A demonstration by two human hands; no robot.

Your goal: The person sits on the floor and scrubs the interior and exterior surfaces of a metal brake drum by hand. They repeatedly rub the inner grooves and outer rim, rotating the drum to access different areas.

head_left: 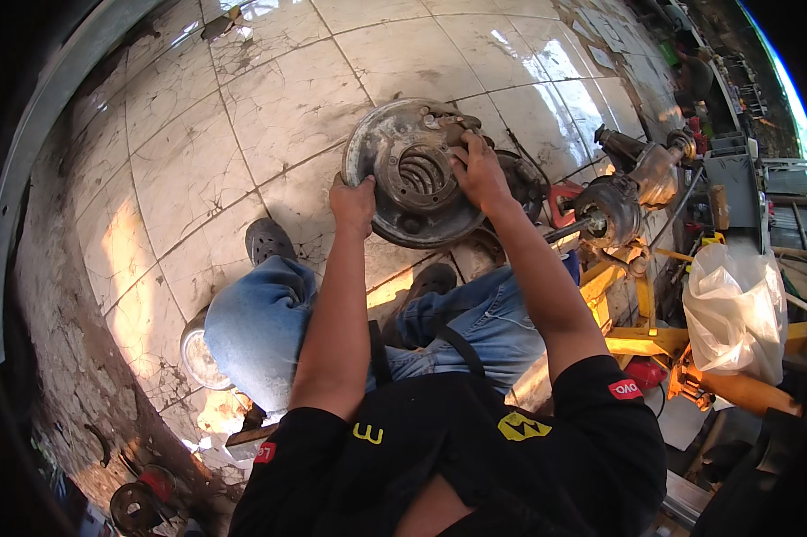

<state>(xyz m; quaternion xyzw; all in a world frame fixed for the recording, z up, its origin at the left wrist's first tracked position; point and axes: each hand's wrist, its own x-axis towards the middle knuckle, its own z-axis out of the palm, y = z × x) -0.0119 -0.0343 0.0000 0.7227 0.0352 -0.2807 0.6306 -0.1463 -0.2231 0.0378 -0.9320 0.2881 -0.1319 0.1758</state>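
A round, dirty metal brake backing plate (408, 231) is in front of me, above the tiled floor, with a bolted ring around its central hole. Through the hole show the curved coils of what looks like a spring (418, 172). My left hand (354, 204) grips the plate's left rim, thumb on top and the other fingers hidden beneath. On the far right side, my right hand (481, 174) has its fingers bent around a raised part near the hole. More dark metal parts (521, 183) lie partly hidden under my right forearm.
To the right, an axle assembly (609, 210) rests near a yellow metal frame (636, 340). A translucent plastic bag (734, 309) hangs beyond it. A round metal piece (199, 353) is beside my left knee. Another person (692, 72) is far off at upper right.
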